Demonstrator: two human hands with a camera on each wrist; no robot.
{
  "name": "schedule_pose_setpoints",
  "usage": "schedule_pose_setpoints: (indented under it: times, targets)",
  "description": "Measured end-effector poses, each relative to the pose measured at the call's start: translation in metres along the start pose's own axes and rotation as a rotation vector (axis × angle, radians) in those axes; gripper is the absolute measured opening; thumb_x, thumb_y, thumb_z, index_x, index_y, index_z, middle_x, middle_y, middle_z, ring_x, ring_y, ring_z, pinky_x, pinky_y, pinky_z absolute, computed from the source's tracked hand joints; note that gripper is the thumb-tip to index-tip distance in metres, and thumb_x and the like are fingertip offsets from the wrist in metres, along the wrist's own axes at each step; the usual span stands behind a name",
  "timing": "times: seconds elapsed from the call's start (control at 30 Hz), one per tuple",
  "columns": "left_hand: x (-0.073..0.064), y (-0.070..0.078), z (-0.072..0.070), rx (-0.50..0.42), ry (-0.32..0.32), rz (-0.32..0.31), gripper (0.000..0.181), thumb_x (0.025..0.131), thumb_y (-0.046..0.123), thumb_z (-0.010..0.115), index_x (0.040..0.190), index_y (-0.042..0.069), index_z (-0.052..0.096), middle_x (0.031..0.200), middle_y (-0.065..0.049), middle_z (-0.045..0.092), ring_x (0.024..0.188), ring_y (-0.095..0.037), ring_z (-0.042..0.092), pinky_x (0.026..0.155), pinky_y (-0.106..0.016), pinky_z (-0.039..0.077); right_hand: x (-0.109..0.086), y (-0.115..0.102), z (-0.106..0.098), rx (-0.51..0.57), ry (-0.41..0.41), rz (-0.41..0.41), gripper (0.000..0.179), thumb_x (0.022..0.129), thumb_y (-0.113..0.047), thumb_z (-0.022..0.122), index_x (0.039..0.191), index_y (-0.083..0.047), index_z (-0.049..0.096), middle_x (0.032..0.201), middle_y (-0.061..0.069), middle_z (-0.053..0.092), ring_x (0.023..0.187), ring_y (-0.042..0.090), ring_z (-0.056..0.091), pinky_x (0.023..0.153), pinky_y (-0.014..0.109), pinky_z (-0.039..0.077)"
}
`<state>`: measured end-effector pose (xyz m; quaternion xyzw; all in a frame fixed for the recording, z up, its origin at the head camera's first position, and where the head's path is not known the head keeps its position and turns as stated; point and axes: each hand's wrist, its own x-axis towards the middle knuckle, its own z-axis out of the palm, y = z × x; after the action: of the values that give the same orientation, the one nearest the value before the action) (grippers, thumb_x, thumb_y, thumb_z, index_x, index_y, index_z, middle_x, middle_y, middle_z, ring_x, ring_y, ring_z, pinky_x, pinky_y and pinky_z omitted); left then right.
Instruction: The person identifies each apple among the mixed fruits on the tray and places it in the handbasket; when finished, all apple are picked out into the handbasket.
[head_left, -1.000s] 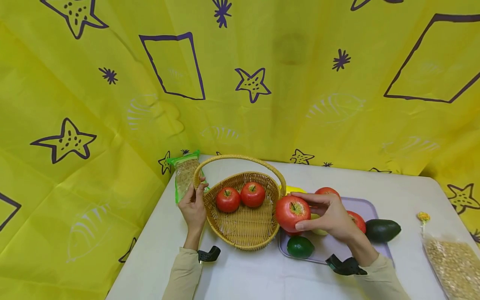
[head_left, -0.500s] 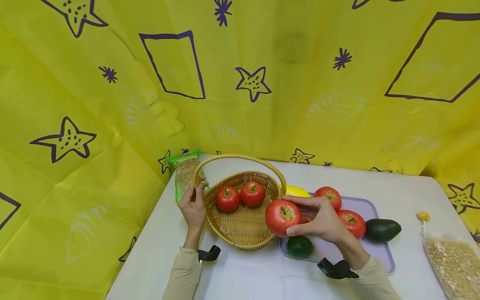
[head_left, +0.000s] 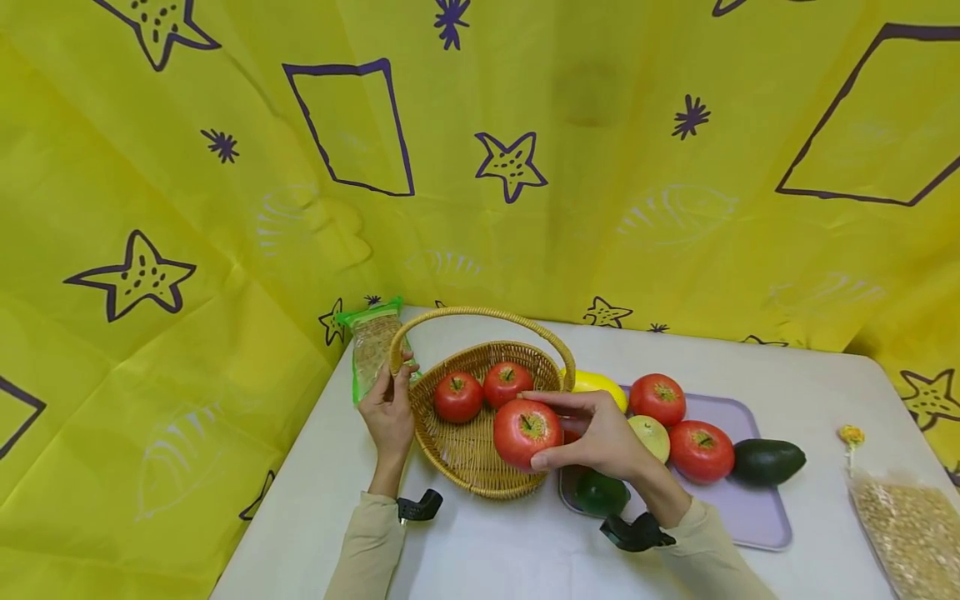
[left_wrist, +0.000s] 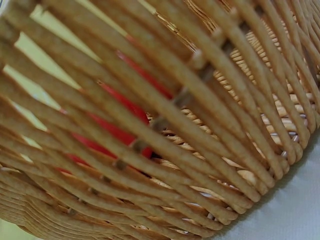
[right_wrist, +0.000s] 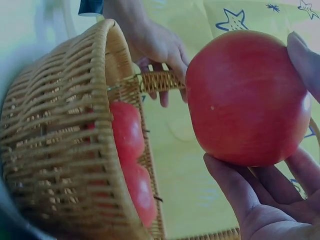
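My right hand [head_left: 600, 437] holds a red apple [head_left: 528, 435] between thumb and fingers, above the right part of a wicker basket [head_left: 480, 477]. The same apple [right_wrist: 250, 97] fills much of the right wrist view. Inside the basket sit two more red apples, one at the left [head_left: 458, 397] and one farther back [head_left: 507, 383]. My left hand [head_left: 392, 417] grips the basket's arched handle [head_left: 480, 312] at its left base. The left wrist view shows the basket's woven side [left_wrist: 200, 125] close up, with red showing through the gaps.
Right of the basket, a lilac tray [head_left: 757, 517] bears red apples [head_left: 701, 451], a pale round fruit [head_left: 651, 437] and a dark green fruit [head_left: 602, 493]. A dark avocado [head_left: 768, 462] lies at its right edge. A yellow fruit [head_left: 596, 387] lies behind. Bags of grain [head_left: 907, 525] and noodles [head_left: 372, 346] flank them.
My right hand has carried the apple leftward from beside the basket to over its interior, uncovering more fruit on the tray. My left hand stays on the handle.
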<state>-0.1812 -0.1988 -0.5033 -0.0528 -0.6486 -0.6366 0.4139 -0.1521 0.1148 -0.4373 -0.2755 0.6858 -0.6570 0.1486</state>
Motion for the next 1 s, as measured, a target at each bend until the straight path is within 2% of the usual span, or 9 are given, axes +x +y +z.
schedule_pose_setpoints:
  times: [0.17, 0.3, 0.4, 0.53, 0.67, 0.87, 1.0]
  targets:
    - [0.001, -0.001, 0.002, -0.010, -0.002, 0.017, 0.031, 0.103, -0.009, 0.060, 0.133, -0.012, 0.068, 0.114, -0.038, 0.071, 0.097, -0.006, 0.077, 0.089, -0.020, 0.060, 0.013, 0.003, 0.010, 0.069, -0.022, 0.014, 0.070, 0.079, -0.010, 0.095, 0.142, -0.004, 0.067, 0.142, 0.023, 0.066, 0.115, 0.024, 0.076, 0.094, 0.037, 0.063]
    - [0.000, -0.001, 0.003, -0.001, -0.002, 0.000, 0.030, 0.104, -0.007, 0.060, 0.132, -0.011, 0.069, 0.115, -0.036, 0.072, 0.097, -0.006, 0.077, 0.089, -0.020, 0.060, 0.023, 0.006, 0.017, 0.081, -0.025, 0.039, 0.072, 0.077, -0.010, 0.096, 0.143, -0.006, 0.067, 0.145, 0.021, 0.064, 0.117, 0.027, 0.075, 0.095, 0.037, 0.062]
    - [0.000, -0.001, 0.002, 0.003, 0.001, -0.013, 0.030, 0.104, -0.006, 0.060, 0.132, -0.007, 0.070, 0.115, -0.035, 0.072, 0.097, -0.007, 0.076, 0.089, -0.020, 0.060, 0.029, 0.007, 0.022, 0.056, -0.027, 0.055, 0.073, 0.076, -0.013, 0.098, 0.142, -0.007, 0.068, 0.145, 0.018, 0.065, 0.120, 0.028, 0.073, 0.097, 0.036, 0.062]
    - [0.000, -0.001, 0.002, 0.014, 0.007, -0.007, 0.029, 0.104, -0.005, 0.061, 0.132, -0.009, 0.070, 0.115, -0.035, 0.073, 0.097, -0.007, 0.076, 0.087, -0.018, 0.059, 0.035, 0.007, 0.028, 0.017, -0.038, 0.068, 0.074, 0.074, -0.016, 0.099, 0.141, -0.009, 0.069, 0.143, 0.016, 0.067, 0.121, 0.029, 0.072, 0.098, 0.034, 0.061]
    - [0.000, -0.002, 0.001, 0.013, 0.007, 0.007, 0.029, 0.104, -0.006, 0.061, 0.131, -0.014, 0.068, 0.114, -0.035, 0.073, 0.097, -0.008, 0.077, 0.087, -0.018, 0.059, 0.042, 0.008, 0.033, -0.023, -0.041, 0.082, 0.072, 0.072, -0.018, 0.100, 0.138, -0.014, 0.072, 0.138, 0.012, 0.070, 0.118, 0.027, 0.073, 0.097, 0.032, 0.061]
    - [0.000, 0.000, 0.001, 0.015, 0.006, 0.028, 0.031, 0.102, -0.009, 0.061, 0.132, -0.014, 0.067, 0.113, -0.036, 0.072, 0.096, -0.008, 0.077, 0.087, -0.017, 0.059, 0.051, 0.011, 0.036, -0.133, -0.051, 0.106, 0.068, 0.070, -0.024, 0.101, 0.133, -0.021, 0.076, 0.128, 0.004, 0.076, 0.112, 0.022, 0.073, 0.094, 0.031, 0.062]
    - [0.000, 0.000, 0.001, 0.018, 0.008, 0.024, 0.031, 0.102, -0.009, 0.061, 0.132, -0.011, 0.069, 0.113, -0.035, 0.073, 0.096, -0.007, 0.076, 0.085, -0.017, 0.058, 0.058, 0.014, 0.037, -0.142, -0.075, 0.129, 0.066, 0.072, -0.022, 0.100, 0.134, -0.019, 0.075, 0.132, 0.007, 0.074, 0.108, 0.021, 0.075, 0.093, 0.032, 0.062]
